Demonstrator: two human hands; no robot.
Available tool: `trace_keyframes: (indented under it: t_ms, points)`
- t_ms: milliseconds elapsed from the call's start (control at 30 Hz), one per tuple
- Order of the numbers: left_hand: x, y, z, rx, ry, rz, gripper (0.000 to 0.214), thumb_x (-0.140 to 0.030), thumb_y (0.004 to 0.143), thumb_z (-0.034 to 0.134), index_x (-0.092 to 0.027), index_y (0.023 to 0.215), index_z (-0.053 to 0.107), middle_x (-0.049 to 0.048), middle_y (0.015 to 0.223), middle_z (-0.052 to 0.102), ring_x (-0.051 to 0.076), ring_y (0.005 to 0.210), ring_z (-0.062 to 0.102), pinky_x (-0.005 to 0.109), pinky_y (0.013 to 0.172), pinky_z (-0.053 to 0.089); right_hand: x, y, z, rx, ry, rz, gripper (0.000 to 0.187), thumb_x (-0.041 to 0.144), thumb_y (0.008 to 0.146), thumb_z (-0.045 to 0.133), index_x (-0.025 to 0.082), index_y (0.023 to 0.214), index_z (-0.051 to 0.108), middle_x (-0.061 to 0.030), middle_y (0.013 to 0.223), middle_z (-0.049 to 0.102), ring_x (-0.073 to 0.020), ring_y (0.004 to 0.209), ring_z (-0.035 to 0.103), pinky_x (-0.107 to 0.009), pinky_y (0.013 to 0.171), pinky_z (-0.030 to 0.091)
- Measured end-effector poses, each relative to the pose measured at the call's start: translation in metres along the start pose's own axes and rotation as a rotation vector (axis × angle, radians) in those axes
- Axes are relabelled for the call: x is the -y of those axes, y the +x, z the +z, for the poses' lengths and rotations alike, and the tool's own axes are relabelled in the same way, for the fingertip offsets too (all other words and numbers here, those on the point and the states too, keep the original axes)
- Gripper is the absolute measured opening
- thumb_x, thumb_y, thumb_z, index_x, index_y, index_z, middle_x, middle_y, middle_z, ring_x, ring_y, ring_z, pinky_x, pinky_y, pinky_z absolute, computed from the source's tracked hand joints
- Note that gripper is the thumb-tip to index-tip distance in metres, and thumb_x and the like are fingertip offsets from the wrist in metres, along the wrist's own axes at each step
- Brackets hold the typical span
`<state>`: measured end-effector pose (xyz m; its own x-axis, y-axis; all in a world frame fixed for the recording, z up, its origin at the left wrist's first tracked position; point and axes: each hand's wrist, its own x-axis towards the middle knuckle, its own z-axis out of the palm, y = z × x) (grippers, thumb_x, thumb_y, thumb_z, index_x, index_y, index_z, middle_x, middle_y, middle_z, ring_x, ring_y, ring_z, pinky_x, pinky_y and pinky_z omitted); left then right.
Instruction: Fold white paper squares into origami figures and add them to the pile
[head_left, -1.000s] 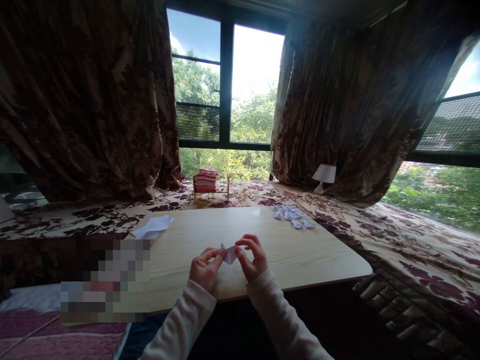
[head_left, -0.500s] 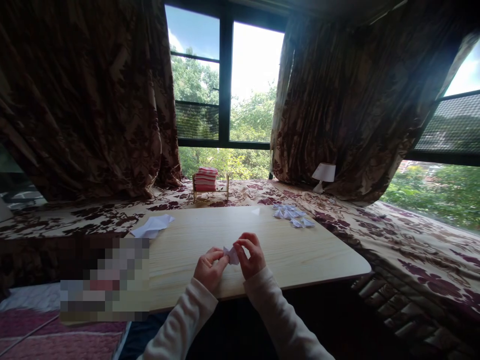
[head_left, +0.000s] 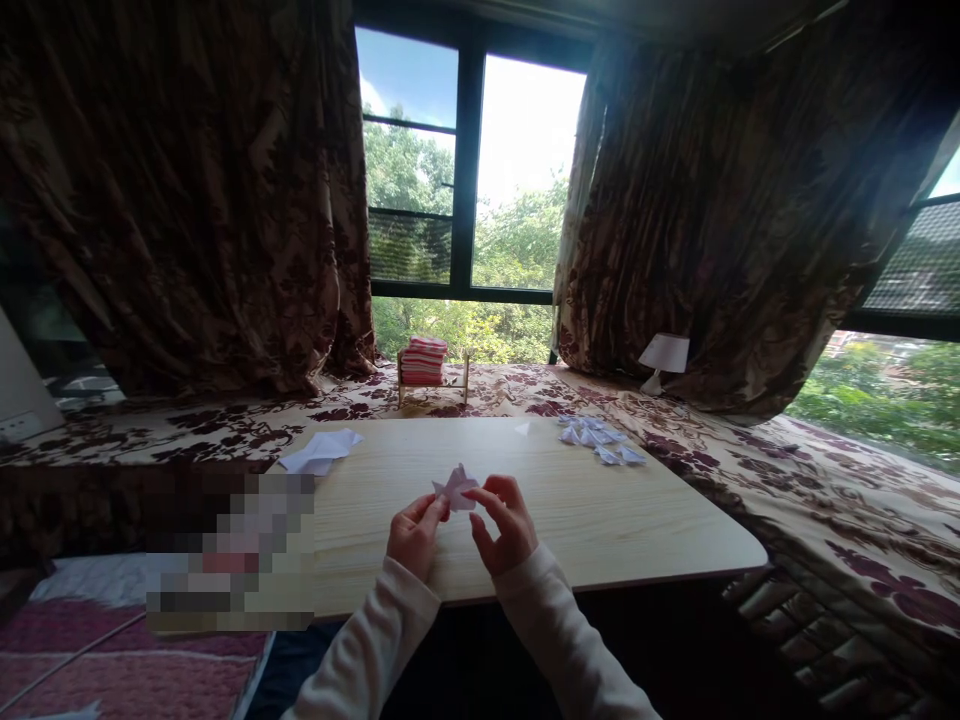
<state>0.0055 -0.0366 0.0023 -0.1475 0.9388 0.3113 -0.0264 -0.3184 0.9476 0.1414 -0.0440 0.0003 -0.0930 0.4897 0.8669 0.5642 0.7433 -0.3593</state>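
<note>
A small folded white paper piece (head_left: 458, 485) with pointed corners, like an origami figure, is held just above the near part of the pale wooden table (head_left: 600, 530). My left hand (head_left: 415, 533) is closed, pinching its lower left side between thumb and fingers. On the other side, my right hand (head_left: 507, 525) has thumb and index finger spread apart; the index fingertip touches the paper's right edge. A cluster of several folded paper pieces (head_left: 596, 437) lies at the table's far right. At the far left rests a larger, creased white paper sheet (head_left: 321, 451).
A small white paper scrap (head_left: 523, 429) lies near the table's far edge. Behind the table, a floral-covered ledge carries a small rack with folded striped cloths (head_left: 424, 361) and a white lamp (head_left: 664, 355). A blurred patch hides the table's left end.
The paper piece is tipped up and shows more of its pointed shape. My right thumb has come away from it, and those fingers have spread. The view has shifted slightly left.
</note>
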Motion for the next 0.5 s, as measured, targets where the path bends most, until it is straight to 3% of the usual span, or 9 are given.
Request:
trace_keyframes:
  t_ms: [167,500]
  points:
    - [-0.0012,-0.0014,0.0002,0.036,0.017,0.015,0.028,-0.036,0.073,0.054,-0.016,0.053,0.056,-0.0025,0.054,0.053,0.012,0.061,0.048,0.022,0.063,0.037,-0.0039,-0.0017,0.0001,0.003,-0.056,-0.043,0.030,0.009,0.072,0.051,0.026,0.095,0.061,-0.0038,0.085,0.045,-0.0162,0.075,0.048,-0.031,0.063,0.046]
    - [-0.0045,-0.0025,0.0017,0.077,0.070,0.012,0.027,-0.036,0.072,0.054,-0.015,0.054,0.056,-0.0017,0.055,0.052,0.013,0.061,0.047,0.023,0.061,0.036,-0.0046,-0.0008,-0.0002,-0.009,-0.073,-0.045,0.017,0.014,0.076,0.052,0.022,0.086,0.063,-0.0047,0.084,0.049,-0.0164,0.077,0.048,-0.032,0.067,0.045]
